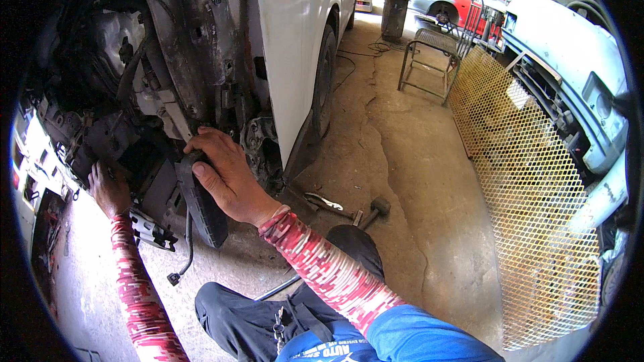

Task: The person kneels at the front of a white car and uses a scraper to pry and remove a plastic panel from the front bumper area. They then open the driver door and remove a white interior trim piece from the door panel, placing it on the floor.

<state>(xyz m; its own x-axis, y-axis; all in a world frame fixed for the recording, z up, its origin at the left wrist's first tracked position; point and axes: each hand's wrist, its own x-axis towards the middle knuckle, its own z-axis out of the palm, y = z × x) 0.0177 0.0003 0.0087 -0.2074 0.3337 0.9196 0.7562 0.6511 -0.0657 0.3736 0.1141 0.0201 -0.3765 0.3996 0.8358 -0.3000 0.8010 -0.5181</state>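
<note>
The exposed, dirty front end of a white vehicle (293,47) stands before me. My right hand (225,177) is closed over the upper end of a long black ribbed part (202,208), thumb on the near side and fingers over its top. The part hangs tilted below the bare metal body. A black cable with a connector (175,278) dangles beside it. Farther left, my left hand (110,190) reaches in low, its fingers curled against a dark front-end part (84,161); shadow hides just what they grip. Below that hand is a perforated metal bracket (153,230).
A mallet (380,208) and shiny locking pliers (323,201) lie on the concrete floor by my knee. An expanded-metal mesh panel (537,208) runs along the right, with a pale blue car part (570,33) beyond it. A metal chair (436,43) stands farther back, near a post (397,3).
</note>
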